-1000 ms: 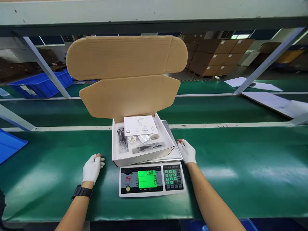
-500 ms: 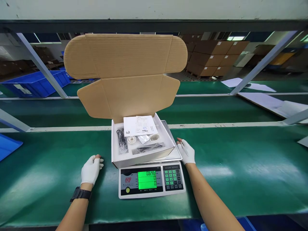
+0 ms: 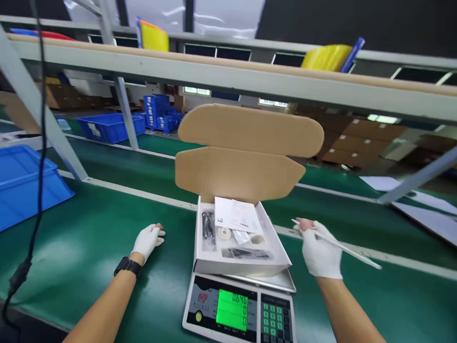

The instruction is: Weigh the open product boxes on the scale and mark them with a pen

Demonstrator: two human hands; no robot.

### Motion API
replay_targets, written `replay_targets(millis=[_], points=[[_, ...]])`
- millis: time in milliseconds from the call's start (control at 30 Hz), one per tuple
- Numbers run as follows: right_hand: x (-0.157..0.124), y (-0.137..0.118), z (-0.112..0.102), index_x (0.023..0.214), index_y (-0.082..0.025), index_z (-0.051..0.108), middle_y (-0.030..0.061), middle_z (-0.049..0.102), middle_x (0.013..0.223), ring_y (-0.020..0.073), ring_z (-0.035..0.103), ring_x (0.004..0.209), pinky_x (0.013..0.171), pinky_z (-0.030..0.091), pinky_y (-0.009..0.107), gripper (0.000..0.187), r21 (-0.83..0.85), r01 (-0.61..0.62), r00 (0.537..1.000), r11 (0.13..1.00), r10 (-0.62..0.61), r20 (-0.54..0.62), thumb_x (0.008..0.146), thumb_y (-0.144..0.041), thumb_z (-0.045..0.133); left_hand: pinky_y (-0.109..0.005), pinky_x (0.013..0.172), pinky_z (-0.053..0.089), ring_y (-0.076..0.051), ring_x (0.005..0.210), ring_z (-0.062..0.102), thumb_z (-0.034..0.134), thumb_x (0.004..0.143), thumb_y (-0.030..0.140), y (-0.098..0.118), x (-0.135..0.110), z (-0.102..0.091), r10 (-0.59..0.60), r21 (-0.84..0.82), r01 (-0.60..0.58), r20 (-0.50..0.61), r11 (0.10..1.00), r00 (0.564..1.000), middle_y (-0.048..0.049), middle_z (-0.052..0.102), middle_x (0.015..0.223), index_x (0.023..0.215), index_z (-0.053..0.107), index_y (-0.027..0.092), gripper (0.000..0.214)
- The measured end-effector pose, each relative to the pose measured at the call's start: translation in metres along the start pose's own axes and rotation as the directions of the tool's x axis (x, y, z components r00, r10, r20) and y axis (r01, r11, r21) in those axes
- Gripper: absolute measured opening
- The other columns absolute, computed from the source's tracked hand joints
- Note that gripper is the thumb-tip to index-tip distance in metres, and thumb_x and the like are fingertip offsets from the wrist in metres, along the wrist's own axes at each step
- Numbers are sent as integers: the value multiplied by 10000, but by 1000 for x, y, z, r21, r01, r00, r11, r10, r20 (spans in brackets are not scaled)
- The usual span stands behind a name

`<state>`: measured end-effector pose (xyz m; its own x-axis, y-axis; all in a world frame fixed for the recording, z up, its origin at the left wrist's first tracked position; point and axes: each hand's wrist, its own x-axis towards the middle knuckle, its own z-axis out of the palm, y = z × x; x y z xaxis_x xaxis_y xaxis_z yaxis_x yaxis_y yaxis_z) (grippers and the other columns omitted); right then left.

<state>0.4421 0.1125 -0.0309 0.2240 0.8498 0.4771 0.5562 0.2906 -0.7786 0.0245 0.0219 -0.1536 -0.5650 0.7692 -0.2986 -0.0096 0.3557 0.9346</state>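
An open white carton (image 3: 240, 259) with its brown lid flaps (image 3: 246, 152) standing up sits on a digital scale (image 3: 240, 309) whose green display is lit. Inside lie a folded paper sheet (image 3: 237, 215), a black cable and small bagged parts. My left hand (image 3: 147, 241), gloved in white, rests flat on the green belt left of the carton, fingers apart. My right hand (image 3: 319, 253), also gloved, is lifted to the right of the carton and is closed on a thin white sheet (image 3: 342, 247) seen edge-on.
The green conveyor belt (image 3: 82, 238) runs left to right. Blue bins (image 3: 24, 183) stand at the left, more at the back (image 3: 110, 126). A shelf beam (image 3: 228, 78) crosses overhead with slanted metal struts. A black cable (image 3: 34, 190) hangs at the left. White sheets (image 3: 424, 216) lie at the right.
The view has swung up and to the left. My right hand has risen from beside the scale and now holds a thin white sheet. My left hand stays on the belt.
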Motion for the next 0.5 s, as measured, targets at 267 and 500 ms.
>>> replay_targets(millis=[267, 500], points=[[18, -146, 77, 805, -226, 649, 23, 649, 763, 177, 597, 713, 675, 457, 283, 276, 57, 683, 605, 728, -608, 514, 845, -451, 494, -320, 846, 480, -207, 967, 615, 540, 744, 621, 119, -32, 41, 327, -361, -240, 203, 901, 923, -173, 591, 1161, 1107, 496, 123, 617], [7, -145, 146, 743, -190, 588, 29, 621, 725, 153, 558, 656, 631, 397, 264, 177, 73, 885, 338, 459, -744, 576, 854, -279, 483, -300, 659, 497, -222, 745, 647, 497, 714, 707, 154, -22, 79, 310, -405, -213, 189, 889, 932, -157, 684, 857, 868, 633, 104, 638]])
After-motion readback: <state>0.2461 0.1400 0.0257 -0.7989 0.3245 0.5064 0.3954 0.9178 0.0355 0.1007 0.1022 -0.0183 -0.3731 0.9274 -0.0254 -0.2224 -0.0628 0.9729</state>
